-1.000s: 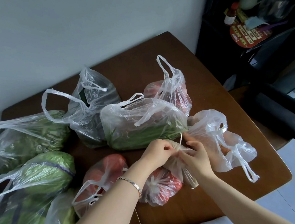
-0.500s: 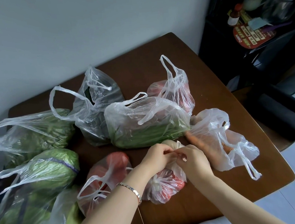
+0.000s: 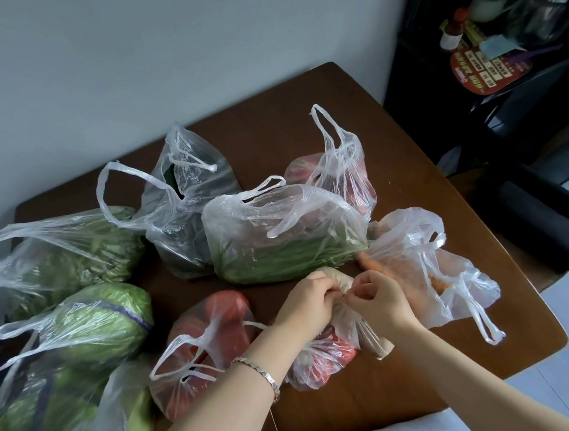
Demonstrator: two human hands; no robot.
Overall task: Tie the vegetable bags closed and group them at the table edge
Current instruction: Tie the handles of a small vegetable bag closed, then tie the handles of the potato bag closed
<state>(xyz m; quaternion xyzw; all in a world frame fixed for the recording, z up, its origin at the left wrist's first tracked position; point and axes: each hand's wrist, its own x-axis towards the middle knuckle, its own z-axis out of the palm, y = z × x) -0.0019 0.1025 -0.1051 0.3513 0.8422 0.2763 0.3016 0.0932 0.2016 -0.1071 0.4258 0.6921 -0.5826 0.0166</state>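
— What sits at the far left of the bench (image 3: 268, 124)?
— Two open bags with loose handles: a leafy greens bag (image 3: 56, 256) at the back and a cabbage bag (image 3: 96, 321) nearer.

— And toward the middle?
— A dark-filled bag (image 3: 187, 223) stands with its handles up. A green bean bag (image 3: 279, 246) lies touching it. In front is a large red vegetable bag (image 3: 201, 343), untied.

— The hands?
— The left hand (image 3: 306, 304), with a bracelet (image 3: 259, 372) on its wrist, curls its fingers round the gathered neck of a small red-filled bag (image 3: 320, 360) near the bench's front edge. The right hand (image 3: 380, 301) pinches that same neck from the other side. The two hands are almost touching.

— Further right?
— A back red bag (image 3: 338, 176) has one handle upright. The carrot bag (image 3: 418, 265) is just behind the right hand, a handle trailing toward the bench's right edge. Beyond that is a dark shelf (image 3: 472, 95).
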